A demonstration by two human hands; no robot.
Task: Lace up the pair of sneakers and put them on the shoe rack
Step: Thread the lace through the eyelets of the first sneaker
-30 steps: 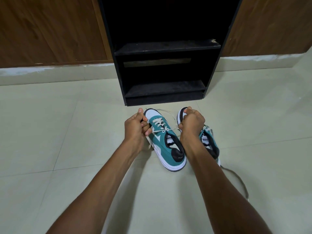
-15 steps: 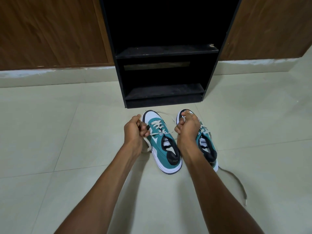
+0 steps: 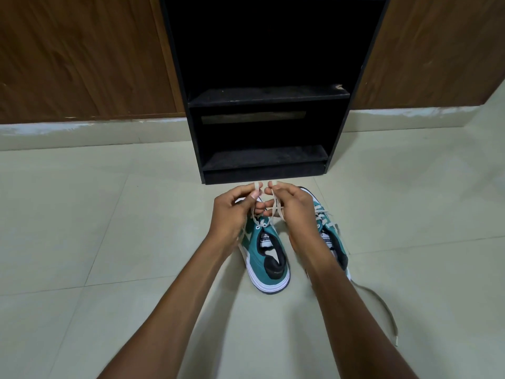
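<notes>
Two teal, white and black sneakers stand side by side on the floor, toes toward a black shoe rack (image 3: 269,102). Over the toe of the left sneaker (image 3: 266,255), my left hand (image 3: 233,212) and my right hand (image 3: 292,209) sit close together. Each hand pinches one end of that shoe's white lace (image 3: 269,209), and the two ends cross between my fingers. My right forearm partly hides the right sneaker (image 3: 330,236). Its own loose lace (image 3: 382,305) trails across the floor to the right.
The rack has two dark shelves and stands against a brown wooden wall (image 3: 82,56) with a pale skirting. Pale floor tiles (image 3: 95,242) spread out on both sides of the shoes.
My hands have come together from either side of the left sneaker. They have lifted the lace ends up over its toe, where the ends now cross.
</notes>
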